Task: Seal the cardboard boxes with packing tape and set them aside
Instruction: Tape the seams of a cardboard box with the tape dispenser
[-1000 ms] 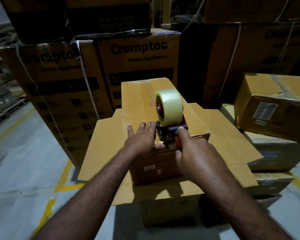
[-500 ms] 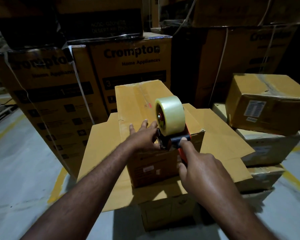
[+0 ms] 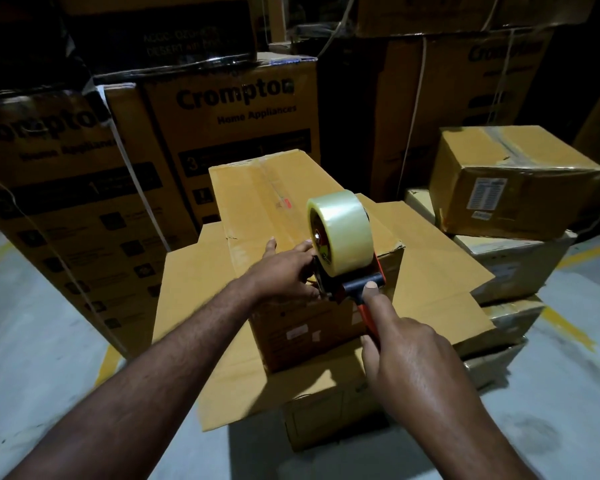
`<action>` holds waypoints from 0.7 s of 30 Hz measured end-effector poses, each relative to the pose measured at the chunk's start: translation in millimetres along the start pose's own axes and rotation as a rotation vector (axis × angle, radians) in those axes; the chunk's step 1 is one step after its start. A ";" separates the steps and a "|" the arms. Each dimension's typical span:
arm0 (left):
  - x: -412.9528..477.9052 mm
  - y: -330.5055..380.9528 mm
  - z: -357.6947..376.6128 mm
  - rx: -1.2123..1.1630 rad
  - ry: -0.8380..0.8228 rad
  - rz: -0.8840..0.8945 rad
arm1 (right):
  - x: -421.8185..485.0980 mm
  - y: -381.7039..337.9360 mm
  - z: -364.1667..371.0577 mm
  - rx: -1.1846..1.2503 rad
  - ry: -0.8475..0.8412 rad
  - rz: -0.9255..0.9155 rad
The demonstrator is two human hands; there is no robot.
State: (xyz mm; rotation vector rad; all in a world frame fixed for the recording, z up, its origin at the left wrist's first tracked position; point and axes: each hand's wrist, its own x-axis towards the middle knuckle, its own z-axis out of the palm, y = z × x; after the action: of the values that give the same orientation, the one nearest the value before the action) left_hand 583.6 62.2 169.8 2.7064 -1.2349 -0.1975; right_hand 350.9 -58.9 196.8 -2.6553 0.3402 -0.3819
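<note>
Right hand (image 3: 406, 358): nearest the viewer, curled round the orange handle of the tape dispenser (image 3: 347, 285), forefinger laid straight onto its black neck.
Tape dispenser: its mouth meets the near top edge of the cardboard box (image 3: 257, 202), just ahead of the grip. The clear tape roll (image 3: 343, 230) stands above it.
Left hand (image 3: 284, 271): just left of the grip, fingers flat on the lid, holding nothing.
Cardboard box: runs away from the grip, flaps closed, centre seam lengthwise. It rests on a lower box (image 3: 430, 271) whose flaps lie open.
Step, as judged: starting a tape run along the seam.
Doing it well: probably anchor the tape on the near face, press the lid flat, then travel straight along the seam. Drifting would miss the gap.
Farther right of the grip: sealed boxes (image 3: 510, 188), stacked.
Beyond: printed cartons (image 3: 236, 133).
</note>
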 end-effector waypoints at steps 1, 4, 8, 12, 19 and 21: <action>0.0 0.9 -1.2 0.007 -0.002 0.010 | -1.0 0.4 0.7 -0.001 0.004 0.003; -0.4 1.7 -3.5 0.031 0.011 0.039 | -6.4 0.5 1.1 -0.002 0.019 0.022; -0.8 -8.2 -0.9 0.107 0.063 0.162 | -13.5 0.2 3.6 0.003 -0.002 0.051; -3.6 -6.3 -1.6 0.116 0.103 0.226 | -14.5 1.6 7.9 -0.018 0.008 0.067; -6.7 -8.0 -21.5 0.018 0.073 0.130 | -10.9 -9.6 23.6 -0.063 0.039 0.025; -5.3 -12.1 -21.7 0.035 0.066 0.116 | -10.6 -12.0 27.3 -0.071 0.039 0.021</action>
State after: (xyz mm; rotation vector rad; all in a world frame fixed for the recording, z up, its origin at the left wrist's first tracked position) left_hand 593.0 76.0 188.8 2.6370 -1.3827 -0.0732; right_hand 351.8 -34.8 176.2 -2.7144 0.4007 -0.4234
